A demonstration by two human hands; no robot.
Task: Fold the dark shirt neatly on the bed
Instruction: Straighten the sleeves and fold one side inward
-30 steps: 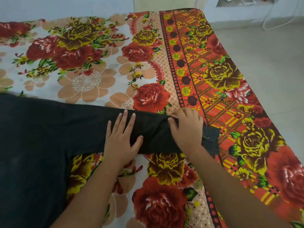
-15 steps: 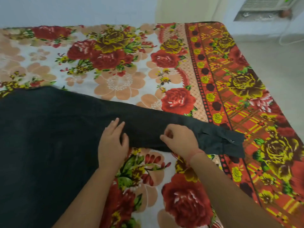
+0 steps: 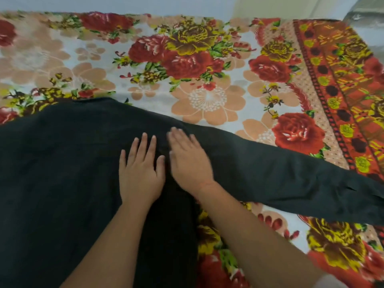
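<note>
Both hands are flat, palms down, side by side in the middle of the frame. The left hand (image 3: pixel 140 173) has its fingers spread wide, not gripping anything, and the right hand (image 3: pixel 188 159) is also open and pressed flat, a bit blurry, fingers closer together. Both bare forearms come up from the bottom edge. There's one dark shirt (image 3: pixel 62 173) under them, filling the lower left, with one sleeve (image 3: pixel 291 173) stretching out to the right edge. It all lies on the floral bedsheet (image 3: pixel 207 80).
</note>
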